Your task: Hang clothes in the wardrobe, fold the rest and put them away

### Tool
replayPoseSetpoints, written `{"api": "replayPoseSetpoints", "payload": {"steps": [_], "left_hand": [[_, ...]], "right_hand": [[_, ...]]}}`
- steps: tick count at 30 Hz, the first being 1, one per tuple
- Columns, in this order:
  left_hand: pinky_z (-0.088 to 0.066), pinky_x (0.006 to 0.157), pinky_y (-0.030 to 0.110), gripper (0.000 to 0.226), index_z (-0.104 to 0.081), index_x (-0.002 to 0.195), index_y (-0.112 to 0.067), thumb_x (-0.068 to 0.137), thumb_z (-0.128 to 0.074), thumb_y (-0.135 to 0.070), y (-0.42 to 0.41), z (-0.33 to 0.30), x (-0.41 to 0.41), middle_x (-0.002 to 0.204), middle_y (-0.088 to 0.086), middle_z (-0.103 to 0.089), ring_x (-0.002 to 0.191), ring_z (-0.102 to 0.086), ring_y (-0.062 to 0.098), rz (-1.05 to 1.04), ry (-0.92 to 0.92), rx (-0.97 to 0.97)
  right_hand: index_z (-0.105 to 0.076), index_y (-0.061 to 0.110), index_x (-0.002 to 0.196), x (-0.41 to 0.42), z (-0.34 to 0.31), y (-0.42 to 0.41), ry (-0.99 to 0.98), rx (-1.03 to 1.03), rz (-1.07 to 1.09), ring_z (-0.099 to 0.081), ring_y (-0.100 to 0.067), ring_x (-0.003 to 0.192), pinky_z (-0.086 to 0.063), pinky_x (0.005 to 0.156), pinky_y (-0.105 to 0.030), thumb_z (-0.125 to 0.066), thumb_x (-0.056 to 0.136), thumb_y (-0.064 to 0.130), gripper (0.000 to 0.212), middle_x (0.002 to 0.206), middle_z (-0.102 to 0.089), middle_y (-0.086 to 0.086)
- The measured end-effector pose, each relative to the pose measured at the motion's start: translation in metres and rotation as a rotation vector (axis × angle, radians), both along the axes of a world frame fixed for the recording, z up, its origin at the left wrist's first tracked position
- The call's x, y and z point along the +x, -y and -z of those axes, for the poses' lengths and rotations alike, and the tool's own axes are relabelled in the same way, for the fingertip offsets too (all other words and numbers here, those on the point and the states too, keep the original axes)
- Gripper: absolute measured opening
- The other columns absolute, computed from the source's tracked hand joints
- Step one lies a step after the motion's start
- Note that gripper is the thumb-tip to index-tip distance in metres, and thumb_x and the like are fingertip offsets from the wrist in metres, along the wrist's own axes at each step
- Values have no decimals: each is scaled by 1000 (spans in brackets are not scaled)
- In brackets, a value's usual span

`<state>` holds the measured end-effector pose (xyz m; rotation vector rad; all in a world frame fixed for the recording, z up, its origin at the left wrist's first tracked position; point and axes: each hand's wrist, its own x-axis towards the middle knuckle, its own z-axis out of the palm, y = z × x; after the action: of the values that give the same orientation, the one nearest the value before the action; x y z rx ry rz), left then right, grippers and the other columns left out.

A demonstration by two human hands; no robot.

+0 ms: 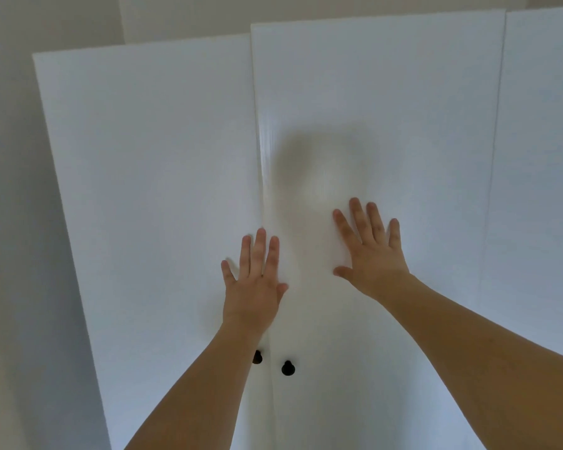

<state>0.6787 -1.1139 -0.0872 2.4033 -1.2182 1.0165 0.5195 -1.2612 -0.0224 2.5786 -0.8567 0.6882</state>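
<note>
A white wardrobe fills the view, its two doors meeting at a centre seam. My left hand lies flat with straight fingers on the left door, right beside the seam. My right hand presses flat with spread fingers on the right door. Two round black knobs sit lower down: the left knob is partly hidden by my left forearm, the right knob is in full view. The right door's top edge stands higher in view than the left door's. No clothes are in view.
A further white panel adjoins the right door on the right. A pale wall runs along the left of the wardrobe and above it.
</note>
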Motion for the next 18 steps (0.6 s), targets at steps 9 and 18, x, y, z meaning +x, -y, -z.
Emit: {"api": "replayPoseSetpoints", "payload": {"steps": [9,18], "left_hand": [[-26,103,69,80,-1,152,-14,93,-40,-50,28,2,38,160,9,4,147,-1,37,25,63,-6],[-11,117,54,73,19,149,-19,100,-26,-50,16,-4,32,156,2,28,145,19,29,46,4,51]], "right_hand": [[44,33,132,21,1,36,-33,-41,-8,46,-24,128,16,109,-59,-39,84,70,102,134,56,1],[31,25,141,20,6,19,87,-3,-70,26,-25,142,10,118,-43,-45,92,53,95,150,37,-2]]}}
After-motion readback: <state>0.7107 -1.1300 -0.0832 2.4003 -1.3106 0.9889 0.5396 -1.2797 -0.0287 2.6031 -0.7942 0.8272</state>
